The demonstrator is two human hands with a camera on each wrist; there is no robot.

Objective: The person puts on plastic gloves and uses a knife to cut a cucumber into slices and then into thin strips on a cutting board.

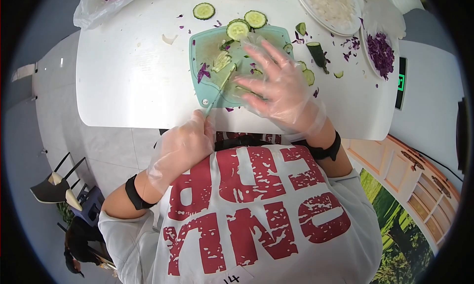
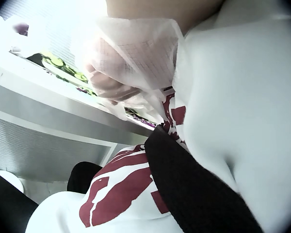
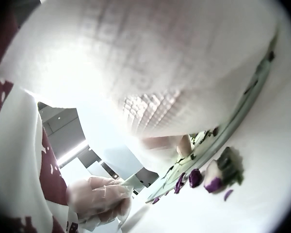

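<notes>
My gloved left hand (image 1: 183,138) grips the pale teal handle of a knife (image 1: 211,107) at the board's near edge. The blade points up and away over the teal cutting board (image 1: 202,94). On the right half of the board, my gloved right hand (image 1: 284,86) has its fingers spread, partly covering cucumber bits. Left of the blade lie a pile of cut cucumber pieces (image 1: 221,61) and a purple cabbage scrap (image 1: 203,73). A cucumber slice (image 1: 238,29) overlaps the board's far edge. In the right wrist view, the left hand (image 3: 99,199) is seen around the handle.
Right of the board lie a cucumber end piece (image 1: 316,54) and cabbage scraps. Farther right are a plate of pale pieces (image 1: 331,10) and a dish of shredded purple cabbage (image 1: 381,54). A plastic bag (image 1: 106,7) with purple cabbage sits at the far left of the white table (image 1: 133,81).
</notes>
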